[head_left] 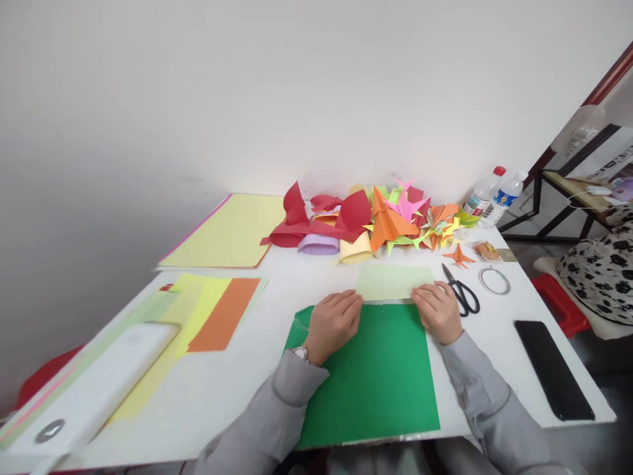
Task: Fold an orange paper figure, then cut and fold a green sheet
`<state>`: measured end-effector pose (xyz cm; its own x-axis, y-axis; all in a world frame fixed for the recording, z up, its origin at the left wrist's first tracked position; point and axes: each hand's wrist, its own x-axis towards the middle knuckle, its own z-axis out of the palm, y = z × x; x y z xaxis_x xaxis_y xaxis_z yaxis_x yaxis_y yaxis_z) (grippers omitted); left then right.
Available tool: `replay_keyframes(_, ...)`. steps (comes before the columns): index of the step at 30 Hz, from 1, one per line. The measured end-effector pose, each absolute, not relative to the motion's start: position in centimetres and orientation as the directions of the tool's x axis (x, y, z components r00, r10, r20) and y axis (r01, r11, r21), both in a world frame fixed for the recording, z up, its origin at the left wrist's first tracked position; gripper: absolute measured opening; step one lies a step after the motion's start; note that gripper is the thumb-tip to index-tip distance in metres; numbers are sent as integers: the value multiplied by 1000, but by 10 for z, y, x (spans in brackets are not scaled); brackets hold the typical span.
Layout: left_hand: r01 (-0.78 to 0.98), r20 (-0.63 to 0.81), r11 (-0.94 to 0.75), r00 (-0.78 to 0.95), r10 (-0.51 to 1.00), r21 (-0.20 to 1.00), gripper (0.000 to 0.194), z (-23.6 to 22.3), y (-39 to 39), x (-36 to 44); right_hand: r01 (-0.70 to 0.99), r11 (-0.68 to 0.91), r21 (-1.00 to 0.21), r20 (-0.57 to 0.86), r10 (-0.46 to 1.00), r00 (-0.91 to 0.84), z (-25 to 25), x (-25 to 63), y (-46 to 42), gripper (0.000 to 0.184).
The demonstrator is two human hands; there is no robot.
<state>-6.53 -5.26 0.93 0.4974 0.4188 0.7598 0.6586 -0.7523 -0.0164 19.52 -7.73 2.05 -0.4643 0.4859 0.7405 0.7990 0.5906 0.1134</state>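
A pale green sheet of paper lies at the far edge of a dark green board. My left hand closes its fingers on the sheet's near left corner. At the near right corner, my right hand grips the paper the same way, thumb hidden under the fingers. A pair of black-handled scissors lies just beyond my right hand, blades pointing away.
Folded paper shapes pile up against the wall. Coloured sheets and a white device lie on the left. On the right are a black phone, a wire coil and two bottles.
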Motion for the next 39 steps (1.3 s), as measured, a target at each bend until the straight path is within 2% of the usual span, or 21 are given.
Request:
replay_keyframes(21, 708, 794, -706, 423, 437, 12, 21, 9, -46, -79, 832, 551, 67, 773, 498, -393, 20, 207, -73, 33)
replay_keyframes(26, 666, 833, -745, 394, 389, 33, 24, 13, -52, -72, 793, 606, 65, 752, 492, -438, 17, 201, -73, 31)
replay_keyframes(30, 563, 804, -826, 488, 341, 8, 24, 13, -61, -53, 717, 694, 63, 720, 466, -514, 13, 185, -77, 26)
replay_keyframes(33, 549, 766, -836, 542, 346, -11, 16, 8, -65, -43, 685, 727, 57, 708, 454, -541, 13, 176, -80, 26)
replay_keyframes(39, 554, 740, -832, 575, 349, -39, 21, -1, -68, -40, 665, 742, 88, 686, 439, -580, 14, 165, -82, 14)
